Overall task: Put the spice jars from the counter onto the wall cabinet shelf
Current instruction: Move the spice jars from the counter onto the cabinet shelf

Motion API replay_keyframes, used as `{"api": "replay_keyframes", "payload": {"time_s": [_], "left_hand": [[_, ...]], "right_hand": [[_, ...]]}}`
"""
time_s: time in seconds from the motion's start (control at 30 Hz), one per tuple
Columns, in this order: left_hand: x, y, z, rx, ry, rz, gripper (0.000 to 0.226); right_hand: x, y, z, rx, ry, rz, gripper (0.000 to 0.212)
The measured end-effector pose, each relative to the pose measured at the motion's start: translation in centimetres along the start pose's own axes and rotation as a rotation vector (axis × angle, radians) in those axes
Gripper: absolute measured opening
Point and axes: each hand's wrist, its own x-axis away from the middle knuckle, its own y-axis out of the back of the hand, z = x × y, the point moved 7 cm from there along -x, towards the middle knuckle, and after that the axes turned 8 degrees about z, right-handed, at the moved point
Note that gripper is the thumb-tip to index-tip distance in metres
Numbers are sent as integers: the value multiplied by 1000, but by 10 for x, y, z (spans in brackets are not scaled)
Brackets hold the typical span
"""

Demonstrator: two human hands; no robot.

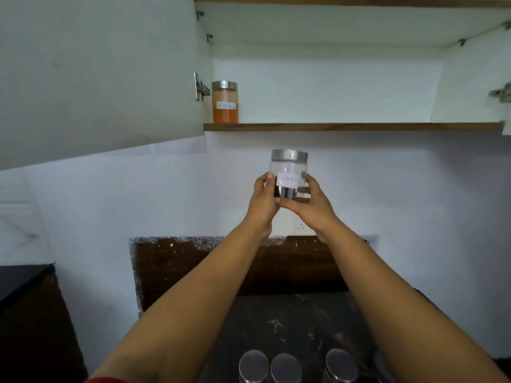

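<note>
Holding a clear glass jar with a brushed steel lid and white paper label (289, 175) at centre frame, both hands are gripping it from opposite sides: the left hand (265, 203) is wrapping the jar's left wall, the right hand (309, 205) is cupping its right wall and base. Dark contents are sitting low in the jar; the label text is too blurred to read. The jar is hanging upright in the air, below the dark wooden front edge of the wall cabinet shelf (354, 126) and clear of it.

An orange-filled glass jar with a steel lid (225, 102) is standing upright at the shelf's far left end, just beside the cabinet's side wall. The white cabinet door (96, 73) is standing open across the upper left of the frame.

Along the bottom edge, three steel-lidded jars (286, 367) are sitting on the dark mottled stone counter (298, 322), two close together and one apart to the right, between the forearms.
</note>
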Motion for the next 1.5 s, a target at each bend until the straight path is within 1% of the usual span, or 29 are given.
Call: {"api": "replay_keyframes", "payload": {"time_s": [0.07,0.2,0.27,0.33,0.4,0.43,0.47,0.53,0.57,0.6,0.63,0.7,0.77,0.87,0.93,1.03,1.17,1.33,1.47,1.5], "left_hand": [[-19,0,-28,-22,-59,-10,44],[-58,11,-86,-173,-219,-62,49],[-81,13,-111,-234,-267,-64,52],[-108,14,-129,-337,-297,-56,53],[-135,21,-144,-525,-318,-98,54],[-150,30,-148,-668,-312,-148,53],[-159,41,-148,-868,-291,-216,51],[-173,63,-138,-1327,-250,-377,49],[-177,71,-129,-1470,-248,-445,53],[-179,76,-121,-1528,-277,-496,59],[-179,79,-115,-1534,-339,-538,63],[-181,83,-111,-1515,-458,-605,62],[-184,84,-112,-1532,-483,-589,60],[-188,87,-113,-1532,-480,-570,61],[-187,88,-113,-1525,-529,-597,59],[-189,89,-112,-1529,-590,-608,55],[-192,90,-110,-1539,-546,-573,51],[-188,91,-110,-1518,-536,-586,53],[-185,89,-112,-1517,-502,-568,62],[-185,88,-112,-1517,-491,-559,63]], "right_hand": [[-25,9,27,55,73,-20,103],[-73,27,71,102,202,-12,121],[-97,36,90,150,246,10,122],[-122,46,109,268,295,-1,119],[-152,56,124,377,342,-32,118],[-168,61,127,403,345,-40,118],[-183,64,128,413,324,-36,117],[-213,65,120,433,230,-10,110],[-226,63,114,469,162,12,104],[-238,60,107,517,90,33,98],[-249,55,103,568,28,46,96],[-268,47,100,649,-65,61,97],[-284,37,101,697,-113,93,100],[-304,21,100,685,-130,151,103],[-314,10,97,670,-122,171,104],[-325,3,92,626,-102,159,104],[-330,1,91,597,-65,124,97],[-328,1,91,579,-50,112,102],[-327,3,93,572,-29,164,84],[-328,2,92,583,-33,173,85]]}}
